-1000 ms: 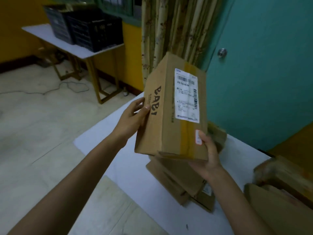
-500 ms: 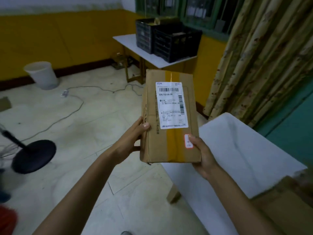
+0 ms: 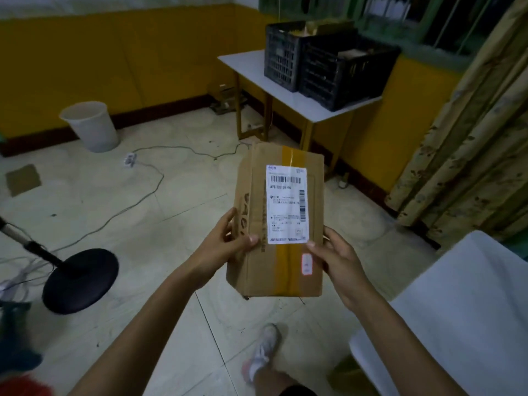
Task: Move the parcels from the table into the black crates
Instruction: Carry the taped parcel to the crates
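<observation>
A brown cardboard parcel (image 3: pixel 288 270) with a white shipping label and yellow tape hangs in front of me over the floor. My left hand (image 3: pixel 225 247) grips its left edge, thumb on top. My right hand (image 3: pixel 338 257) holds its right edge, thumb on the front face. Two black crates (image 3: pixel 340 77) stand side by side on a small white table (image 3: pixel 320 111) against the yellow wall ahead. Something brown shows inside the crates. The white table (image 3: pixel 463 315) I turned from lies at the lower right.
A black fan base (image 3: pixel 81 280) with its pole stands on the floor to the left. A grey cable and a power strip (image 3: pixel 130 160) cross the tiles. A white bin (image 3: pixel 91 125) sits by the wall. Patterned curtains (image 3: pixel 468 155) hang on the right. My shoe (image 3: pixel 263 352) is below.
I have turned away from the parcel table toward the crates, carrying the parcel in both hands. The crate table is closer and more central now, and my foot has come into view.
</observation>
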The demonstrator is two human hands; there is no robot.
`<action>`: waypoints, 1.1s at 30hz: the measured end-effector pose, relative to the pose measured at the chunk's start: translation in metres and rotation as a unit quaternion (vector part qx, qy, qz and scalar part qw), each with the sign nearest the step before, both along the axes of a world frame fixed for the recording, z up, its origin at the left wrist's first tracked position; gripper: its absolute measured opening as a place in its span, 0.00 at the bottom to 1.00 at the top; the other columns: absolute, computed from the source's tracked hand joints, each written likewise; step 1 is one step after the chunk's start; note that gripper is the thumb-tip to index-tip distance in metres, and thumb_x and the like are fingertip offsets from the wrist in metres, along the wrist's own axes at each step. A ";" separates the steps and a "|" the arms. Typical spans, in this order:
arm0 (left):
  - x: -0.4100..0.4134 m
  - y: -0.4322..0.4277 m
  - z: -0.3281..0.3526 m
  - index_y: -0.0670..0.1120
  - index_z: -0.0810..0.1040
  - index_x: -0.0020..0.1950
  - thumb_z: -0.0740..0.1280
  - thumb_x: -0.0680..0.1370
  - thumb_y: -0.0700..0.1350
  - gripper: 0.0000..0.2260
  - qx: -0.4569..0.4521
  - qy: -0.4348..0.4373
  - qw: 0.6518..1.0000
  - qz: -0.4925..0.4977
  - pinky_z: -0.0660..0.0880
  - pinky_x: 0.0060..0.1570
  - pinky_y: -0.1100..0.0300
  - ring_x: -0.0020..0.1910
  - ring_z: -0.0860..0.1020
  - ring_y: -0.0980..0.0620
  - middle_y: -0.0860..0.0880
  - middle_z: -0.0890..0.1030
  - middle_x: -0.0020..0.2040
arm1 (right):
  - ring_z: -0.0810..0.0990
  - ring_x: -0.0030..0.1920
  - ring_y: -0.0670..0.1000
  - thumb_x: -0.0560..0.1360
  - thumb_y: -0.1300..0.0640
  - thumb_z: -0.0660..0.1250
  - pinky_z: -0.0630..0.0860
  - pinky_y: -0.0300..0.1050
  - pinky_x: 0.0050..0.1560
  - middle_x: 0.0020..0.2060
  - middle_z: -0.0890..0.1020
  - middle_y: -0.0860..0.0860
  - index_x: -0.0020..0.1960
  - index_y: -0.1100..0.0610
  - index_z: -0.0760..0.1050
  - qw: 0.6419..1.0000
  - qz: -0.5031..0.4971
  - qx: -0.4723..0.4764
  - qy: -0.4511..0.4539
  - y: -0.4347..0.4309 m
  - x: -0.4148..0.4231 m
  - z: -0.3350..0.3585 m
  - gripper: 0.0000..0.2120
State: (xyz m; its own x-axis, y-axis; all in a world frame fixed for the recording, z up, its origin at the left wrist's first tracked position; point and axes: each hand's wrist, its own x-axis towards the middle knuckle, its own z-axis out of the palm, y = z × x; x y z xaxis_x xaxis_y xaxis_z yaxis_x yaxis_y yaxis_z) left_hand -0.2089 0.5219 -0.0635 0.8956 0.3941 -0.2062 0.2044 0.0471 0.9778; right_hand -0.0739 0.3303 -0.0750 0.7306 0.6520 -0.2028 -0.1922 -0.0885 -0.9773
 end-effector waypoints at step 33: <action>0.654 0.479 0.088 0.57 0.76 0.60 0.45 0.68 0.72 0.33 -0.148 -0.095 0.977 -0.120 0.68 0.67 0.46 0.62 0.77 0.52 0.56 0.82 0.57 | 0.73 0.67 0.45 0.76 0.67 0.67 0.77 0.47 0.60 0.69 0.72 0.47 0.63 0.40 0.68 0.906 -0.293 0.050 -0.302 0.467 0.557 0.065 0.26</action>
